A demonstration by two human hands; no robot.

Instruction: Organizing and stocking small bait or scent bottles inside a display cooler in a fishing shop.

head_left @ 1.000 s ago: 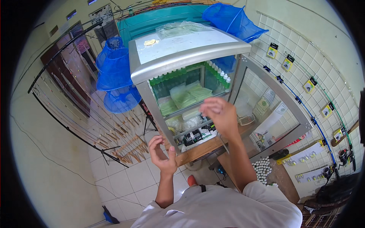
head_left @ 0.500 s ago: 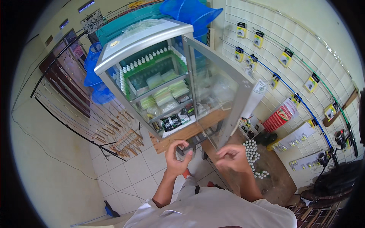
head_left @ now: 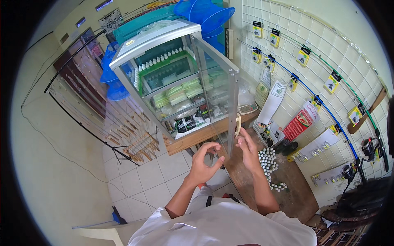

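1. Both hands are raised in front of the chest, close together. The left hand [head_left: 204, 163] is curled, its fingers bent round a small dark object [head_left: 220, 164] that is too small to be identified; the right hand [head_left: 249, 151] is held open with fingers spread, nothing visible in it, just beside the lower edge of the glass door [head_left: 216, 88].
2. The small dark object is seen between the two hands, at the left fingertips, directly below the door's bottom corner.
3. The glass door is swung open from a tall glass display cabinet [head_left: 164, 78], whose shelves are stocked with small white bottles [head_left: 158, 63], green packets [head_left: 176, 94] and dark packs lower down.
4. A wooden counter [head_left: 271, 180] is seen under and to the right of the hands, with a cluster of small white bottles [head_left: 269, 162] standing on it.
5. A wire grid wall [head_left: 312, 53] behind the counter is hung with carded packets and fishing rods [head_left: 328, 110]; blue nets [head_left: 205, 12] are stacked above the cabinet.
6. Risk, as judged: the small object could be dropped to the tiled floor [head_left: 135, 176] if the curled grip is loosened, and the open door's edge could be struck by the right hand, so close beside it.
7. The bottle cluster could be toppled by an elbow swung across the counter.
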